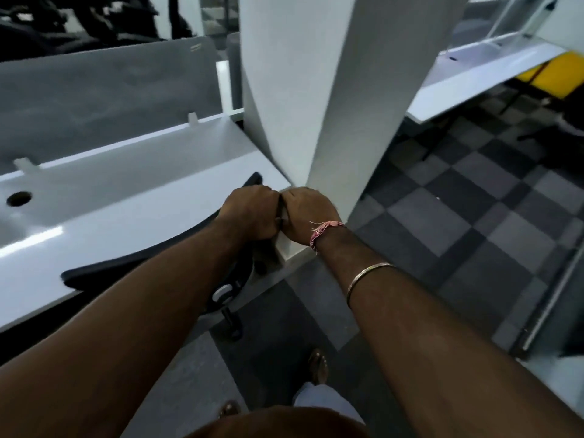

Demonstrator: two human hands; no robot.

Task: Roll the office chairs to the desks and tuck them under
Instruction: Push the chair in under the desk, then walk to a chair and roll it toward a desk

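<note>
A black office chair's backrest top edge (132,259) curves along the front of a white desk (94,197), its seat hidden beneath the desk. My left hand (249,213) grips the right end of that backrest edge. My right hand (308,213) sits tight beside it, fingers curled over the same spot by the desk's corner; what they clasp is hidden. The chair's black back support and knob (226,292) show below the desk edge.
A wide white pillar (316,90) rises right beside the desk's corner. A grey divider panel (94,90) backs the desk. Another white desk (489,71) with a yellow chair (550,74) stands at the right. Checkered grey carpet (458,216) lies between. My feet (317,365) stand below.
</note>
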